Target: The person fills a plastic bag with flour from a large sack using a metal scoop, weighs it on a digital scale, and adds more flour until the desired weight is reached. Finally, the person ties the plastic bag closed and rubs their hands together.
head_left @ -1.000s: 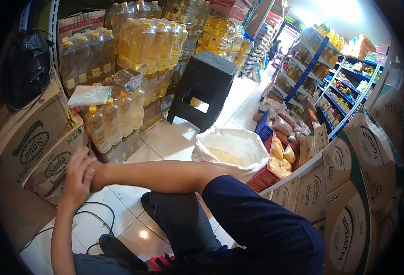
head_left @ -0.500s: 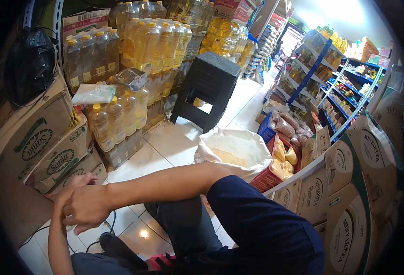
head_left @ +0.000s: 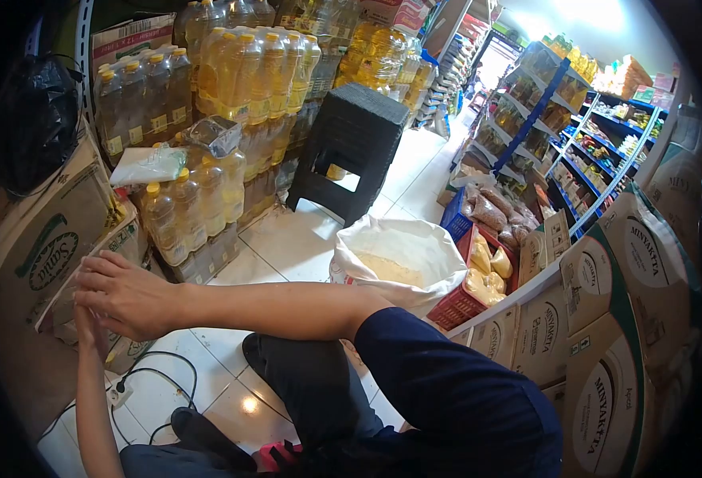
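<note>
My right hand (head_left: pixel 128 299) reaches across to the left side, its fingers stretched out and lying over my left hand (head_left: pixel 89 328). The two hands touch, and I see no object in either. Most of my left hand's fingers are hidden behind the right one. Just behind the hands stand cardboard boxes (head_left: pixel 54 256) with green print. In front of my legs is an open white sack (head_left: pixel 438 275) with pale yellowish contents.
A black plastic stool (head_left: pixel 351 143) stands ahead, beside stacked oil bottles (head_left: pixel 243 76). At the right are a red crate (head_left: pixel 456 307) with yellow bags and stacked cartons (head_left: pixel 602 406). A black cable (head_left: pixel 194 374) lies on the tiles. Shelves (head_left: pixel 606 151) line the far right.
My right hand has slid from around the left wrist up onto the left hand's fingers. Both hands have moved up and slightly left, and the view has shifted a little.
</note>
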A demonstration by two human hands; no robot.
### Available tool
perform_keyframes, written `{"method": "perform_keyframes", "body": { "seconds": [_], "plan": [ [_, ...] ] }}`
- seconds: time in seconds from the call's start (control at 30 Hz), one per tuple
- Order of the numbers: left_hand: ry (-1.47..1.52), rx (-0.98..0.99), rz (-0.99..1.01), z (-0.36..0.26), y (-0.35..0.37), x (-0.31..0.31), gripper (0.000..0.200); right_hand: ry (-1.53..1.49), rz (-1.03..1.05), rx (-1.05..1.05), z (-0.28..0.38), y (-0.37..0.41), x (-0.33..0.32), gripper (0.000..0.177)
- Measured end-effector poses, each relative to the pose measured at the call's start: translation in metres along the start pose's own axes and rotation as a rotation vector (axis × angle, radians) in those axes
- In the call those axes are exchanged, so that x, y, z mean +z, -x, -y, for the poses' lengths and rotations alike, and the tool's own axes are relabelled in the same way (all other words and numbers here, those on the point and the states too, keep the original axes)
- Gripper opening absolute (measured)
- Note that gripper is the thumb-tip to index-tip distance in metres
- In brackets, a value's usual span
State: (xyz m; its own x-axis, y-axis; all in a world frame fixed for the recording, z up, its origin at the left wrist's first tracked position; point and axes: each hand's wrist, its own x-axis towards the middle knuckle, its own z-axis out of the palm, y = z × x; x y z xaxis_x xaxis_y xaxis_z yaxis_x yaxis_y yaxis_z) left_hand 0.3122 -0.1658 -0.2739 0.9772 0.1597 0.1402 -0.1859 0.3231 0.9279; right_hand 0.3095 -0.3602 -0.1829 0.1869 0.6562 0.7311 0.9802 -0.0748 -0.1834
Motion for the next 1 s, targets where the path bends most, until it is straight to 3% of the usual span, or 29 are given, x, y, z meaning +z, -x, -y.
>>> {"method": "perform_keyframes", "body": {
  "seconds": [0.17, 0.33, 0.4, 0.5, 0.6, 0.67, 0.8, 1.0],
  "plan": [
    [0.082, -0.068, 0.094, -0.018, 0.000, 0.009, 0.062, 0.034, -0.037, 0.105, -0.005, 0.005, 0.010, 0.033],
    [-0.048, 0.013, 0.086, -0.013, -0.020, -0.002, 0.053, 0.140, 0.176, 0.009, -0.012, 0.009, 0.014, 0.022],
    [-0.171, 0.050, 0.180, -0.026, -0.011, 0.007, 0.047, 0.186, 0.193, -0.048, -0.010, 0.011, 0.019, 0.023],
    [-0.300, 0.035, 0.062, -0.045, 0.008, 0.031, 0.040, 0.266, 0.175, -0.069, -0.006, 0.016, 0.027, 0.025],
    [-0.359, 0.112, 0.143, -0.057, 0.013, 0.038, 0.036, 0.358, 0.244, -0.030, -0.009, 0.019, 0.034, 0.024],
    [-0.325, 0.190, 0.163, -0.057, 0.016, 0.048, 0.035, 0.346, 0.331, 0.007, -0.013, 0.015, 0.035, 0.023],
    [-0.309, 0.265, 0.157, -0.062, 0.021, 0.058, 0.035, 0.293, 0.237, -0.056, -0.009, 0.009, 0.024, 0.025],
    [-0.199, 0.250, 0.089, -0.057, 0.019, 0.062, 0.037, 0.220, 0.300, 0.022, -0.003, 0.008, 0.035, 0.033]
  ]
}}
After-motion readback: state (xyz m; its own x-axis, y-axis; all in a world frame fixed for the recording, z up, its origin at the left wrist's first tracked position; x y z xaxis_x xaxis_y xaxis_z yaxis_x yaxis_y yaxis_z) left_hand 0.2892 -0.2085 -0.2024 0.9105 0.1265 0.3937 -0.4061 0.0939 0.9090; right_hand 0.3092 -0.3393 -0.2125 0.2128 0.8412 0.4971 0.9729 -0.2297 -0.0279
